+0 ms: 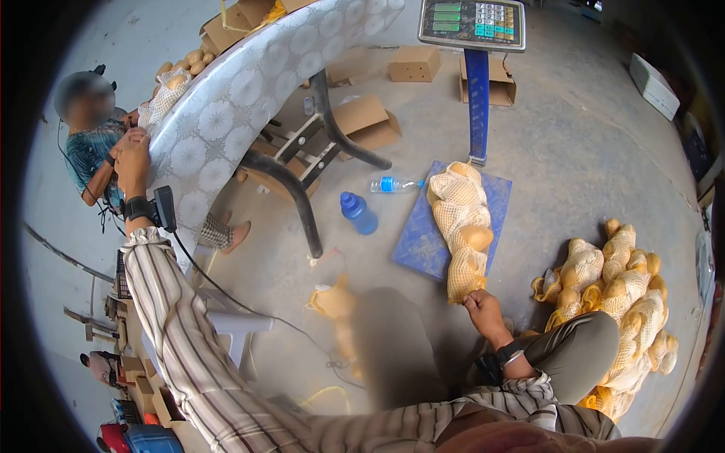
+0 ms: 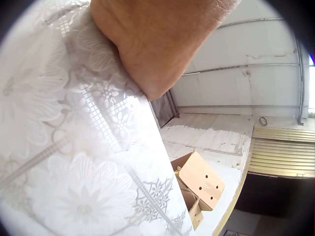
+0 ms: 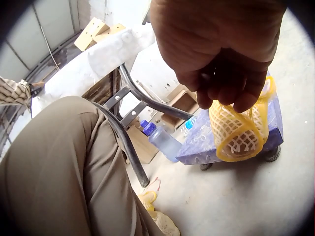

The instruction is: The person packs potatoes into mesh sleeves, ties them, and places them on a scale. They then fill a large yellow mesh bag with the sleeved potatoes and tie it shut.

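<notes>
A long net bag of yellow-brown, round produce (image 1: pixel 458 219) lies across the blue platform of a scale (image 1: pixel 423 241). The right hand (image 1: pixel 485 315) pinches the bag's near end with curled fingers; in the right wrist view that hand (image 3: pixel 216 54) is above the yellow netting (image 3: pixel 238 132). At the far left, the left hand (image 1: pixel 133 157) is at the edge of the patterned tablecloth (image 1: pixel 219 113), its fingers bent there. In the left wrist view only part of the left hand (image 2: pixel 157 44) shows against the cloth, its fingertips out of sight.
More netted bags (image 1: pixel 634 302) are piled on the floor at the right. A blue bottle (image 1: pixel 358 213), a clear bottle (image 1: pixel 393 185) and cardboard boxes (image 1: pixel 414 64) are beyond. The scale's display (image 1: pixel 472 23) stands on a blue post. Another person (image 1: pixel 94 151) is at the table's left.
</notes>
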Available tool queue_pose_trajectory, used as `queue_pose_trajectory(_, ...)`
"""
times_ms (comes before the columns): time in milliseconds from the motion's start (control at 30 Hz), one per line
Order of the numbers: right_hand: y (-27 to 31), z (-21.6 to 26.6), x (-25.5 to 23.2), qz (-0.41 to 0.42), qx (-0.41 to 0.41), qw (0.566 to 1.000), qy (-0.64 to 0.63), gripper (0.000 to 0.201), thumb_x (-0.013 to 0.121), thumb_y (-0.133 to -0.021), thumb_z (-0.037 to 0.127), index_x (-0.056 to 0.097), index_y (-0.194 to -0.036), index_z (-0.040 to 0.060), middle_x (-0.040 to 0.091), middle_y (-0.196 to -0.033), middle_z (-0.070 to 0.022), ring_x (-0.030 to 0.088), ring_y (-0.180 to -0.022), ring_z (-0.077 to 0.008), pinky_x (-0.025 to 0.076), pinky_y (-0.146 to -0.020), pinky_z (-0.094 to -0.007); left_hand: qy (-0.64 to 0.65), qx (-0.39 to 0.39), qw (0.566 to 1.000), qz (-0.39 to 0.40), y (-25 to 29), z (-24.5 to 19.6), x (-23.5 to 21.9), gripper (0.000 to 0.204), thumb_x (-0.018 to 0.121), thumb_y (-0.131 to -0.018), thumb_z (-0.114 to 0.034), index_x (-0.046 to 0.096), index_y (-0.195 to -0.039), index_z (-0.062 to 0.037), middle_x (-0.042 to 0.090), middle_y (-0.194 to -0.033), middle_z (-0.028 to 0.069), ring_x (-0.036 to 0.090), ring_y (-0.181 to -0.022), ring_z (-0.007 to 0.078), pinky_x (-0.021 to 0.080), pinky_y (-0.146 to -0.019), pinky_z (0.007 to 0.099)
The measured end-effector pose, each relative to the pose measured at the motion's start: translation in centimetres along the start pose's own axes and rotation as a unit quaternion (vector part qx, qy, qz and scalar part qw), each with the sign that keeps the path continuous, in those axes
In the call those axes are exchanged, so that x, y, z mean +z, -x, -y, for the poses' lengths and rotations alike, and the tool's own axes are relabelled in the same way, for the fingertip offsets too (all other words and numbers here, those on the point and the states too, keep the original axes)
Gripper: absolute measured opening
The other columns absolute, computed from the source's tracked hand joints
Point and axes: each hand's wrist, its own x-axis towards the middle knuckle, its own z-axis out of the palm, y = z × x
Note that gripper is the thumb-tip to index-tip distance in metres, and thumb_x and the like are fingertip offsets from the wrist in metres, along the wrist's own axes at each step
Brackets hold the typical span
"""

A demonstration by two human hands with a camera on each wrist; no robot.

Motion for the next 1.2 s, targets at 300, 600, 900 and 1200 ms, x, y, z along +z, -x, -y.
queue_pose_trajectory(300, 0.0, 0.1, 0.0, 0.019, 0.029, 0.999, -0.003, 0.019, 0.061, -0.087, 0.015, 0.062, -0.080, -0.0022, 0.059, -0.081, -0.0229, 0.059, -0.074, -0.0392, 0.046, -0.067, -0.0427, 0.155, -0.101, 0.983, 0.013, -0.8, 0.1, 0.1, 0.053, 0.053, -0.089, -0.044, 0.053, -0.129, -0.0106, 0.057, -0.127, 0.0220, 0.053, -0.120, 0.0391, 0.042, -0.099, 0.0469)
queue_pose_trajectory(600, 0.0, 0.0, 0.0, 0.017, 0.027, 0.999, -0.013, 0.019, 0.061, -0.087, 0.016, 0.063, -0.080, -0.0015, 0.060, -0.080, -0.0220, 0.059, -0.073, -0.0376, 0.046, -0.066, -0.0418, 0.263, -0.185, 0.947, 0.013, -0.7, -0.3, -0.8, 0.063, 0.056, -0.085, -0.048, 0.050, -0.132, -0.0066, 0.060, -0.123, 0.0237, 0.056, -0.116, 0.0404, 0.042, -0.099, 0.0472)
queue_pose_trajectory(900, -0.2, 0.7, 0.0, 0.032, 0.030, 0.999, -0.029, 0.018, 0.061, -0.087, 0.016, 0.064, -0.081, -0.0011, 0.061, -0.079, -0.0203, 0.060, -0.073, -0.0356, 0.047, -0.067, -0.0409, 0.280, -0.242, 0.929, 0.013, -0.4, -0.7, -1.6, 0.064, 0.063, -0.080, -0.048, 0.052, -0.129, -0.0085, 0.059, -0.121, 0.0260, 0.056, -0.114, 0.0430, 0.044, -0.095, 0.0472)
queue_pose_trajectory(1200, -0.1, 0.1, -0.1, 0.012, 0.014, 1.000, 0.018, 0.020, 0.061, -0.089, 0.014, 0.061, -0.080, -0.0030, 0.059, -0.073, -0.0180, 0.056, -0.064, -0.0268, 0.045, -0.063, -0.0358, 0.269, -0.243, 0.931, -0.044, -0.4, -1.6, -1.8, 0.085, 0.066, -0.078, -0.050, 0.032, -0.145, -0.0092, 0.045, -0.139, 0.0247, 0.043, -0.129, 0.0411, 0.036, -0.105, 0.0464)
